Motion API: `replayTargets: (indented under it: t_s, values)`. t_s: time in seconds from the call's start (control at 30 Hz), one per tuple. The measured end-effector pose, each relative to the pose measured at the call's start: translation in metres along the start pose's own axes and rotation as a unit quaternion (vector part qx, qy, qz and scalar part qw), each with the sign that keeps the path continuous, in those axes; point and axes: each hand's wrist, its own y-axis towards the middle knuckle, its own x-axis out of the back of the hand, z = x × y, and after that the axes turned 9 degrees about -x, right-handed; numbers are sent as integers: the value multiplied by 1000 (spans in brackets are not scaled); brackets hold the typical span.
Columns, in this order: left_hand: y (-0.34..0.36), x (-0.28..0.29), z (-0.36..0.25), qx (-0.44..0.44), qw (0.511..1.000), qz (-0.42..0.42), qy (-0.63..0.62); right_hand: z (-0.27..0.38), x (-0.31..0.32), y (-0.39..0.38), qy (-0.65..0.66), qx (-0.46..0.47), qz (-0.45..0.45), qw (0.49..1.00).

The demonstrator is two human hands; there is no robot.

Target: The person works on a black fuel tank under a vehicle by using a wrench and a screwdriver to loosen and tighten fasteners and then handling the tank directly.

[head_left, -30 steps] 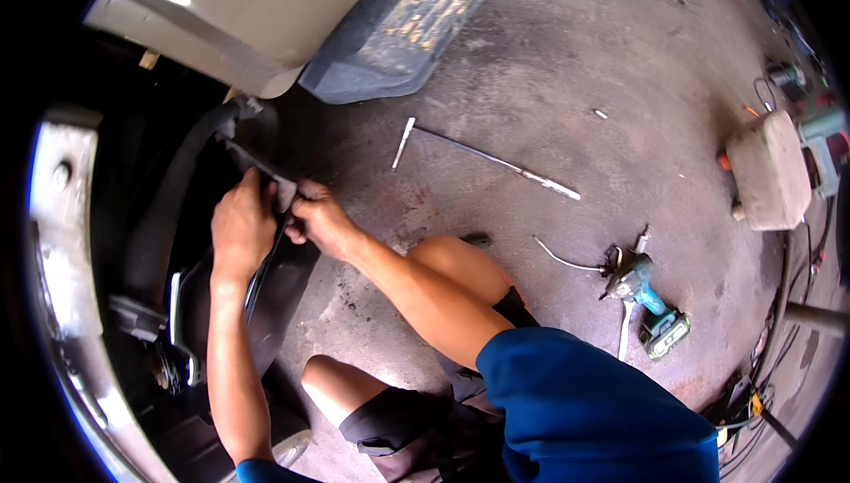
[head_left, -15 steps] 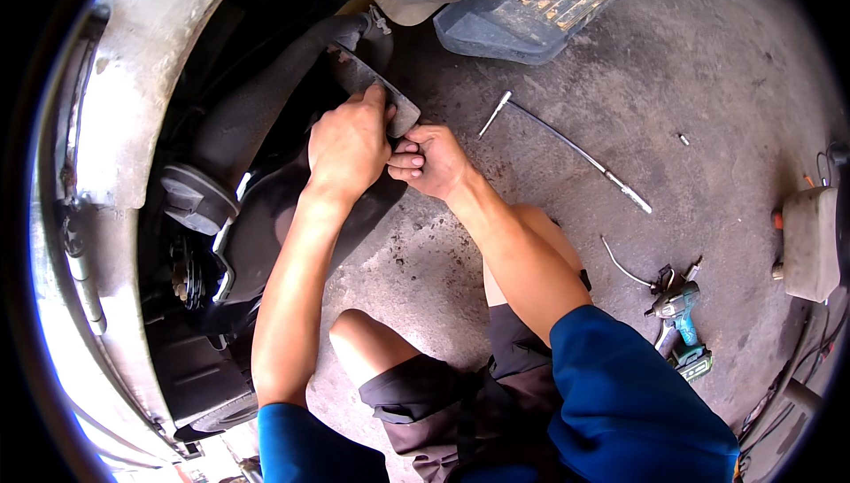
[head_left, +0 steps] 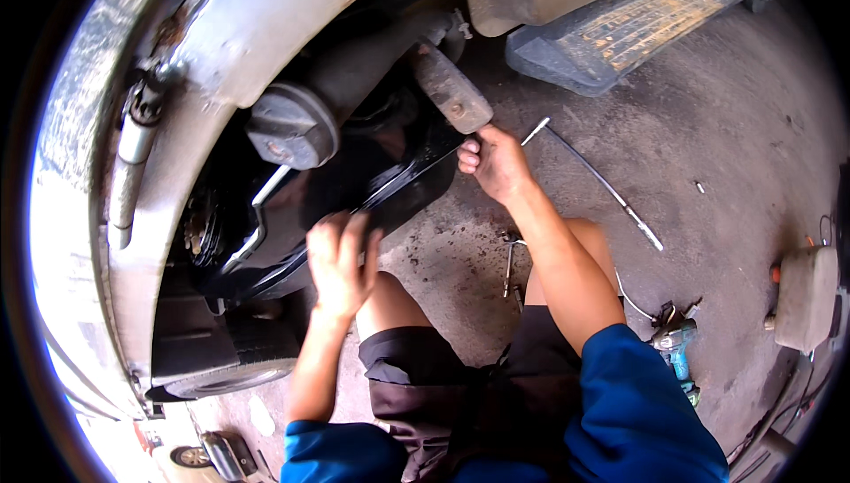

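A long, rusty flat metal bracket (head_left: 453,93) hangs inside the vehicle's wheel well. My right hand (head_left: 498,164) is at its lower end, thumb and index finger pinched there and the other fingers curled. What sits between those fingertips is hidden behind the bracket edge. Lower and to the left, my left hand (head_left: 341,262) is in the air with loosely bent, separate fingers, smeared by motion, and nothing visible in it. Behind it lies a shiny black curved panel (head_left: 328,217). A round grey mount (head_left: 294,126) is further up on the left.
The pale fender edge (head_left: 239,49) curves along the left. A side step (head_left: 602,31) juts out at the upper right. On the concrete floor lie a T-handle wrench (head_left: 602,180), a teal cordless impact wrench (head_left: 676,346) and a small metal tool (head_left: 509,266). A beige box (head_left: 807,297) stands far right.
My left hand has come off the bracket and moved down toward me. My right hand stays at the bracket's lower end. The whole view has shifted, showing more fender at left.
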Motion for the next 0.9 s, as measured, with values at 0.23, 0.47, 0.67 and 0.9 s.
replayTargets:
  t_s: [0.23, 0.47, 0.67, 0.9]
  values:
    - [-9, 16, 72, -242, 961, 127, 41, 0, 12, -39, -160, -43, -275, 947]
    - [4, -1, 79, -325, 941, 98, 15, 9, -23, -124, -226, 56, -191, 954]
    - [0, -10, 70, -301, 946, 118, 35, -12, -72, -171, -580, 161, -274, 750]
    - [-3, -9, 53, -222, 969, 109, -12, -60, -110, -172, -716, -13, -213, 665]
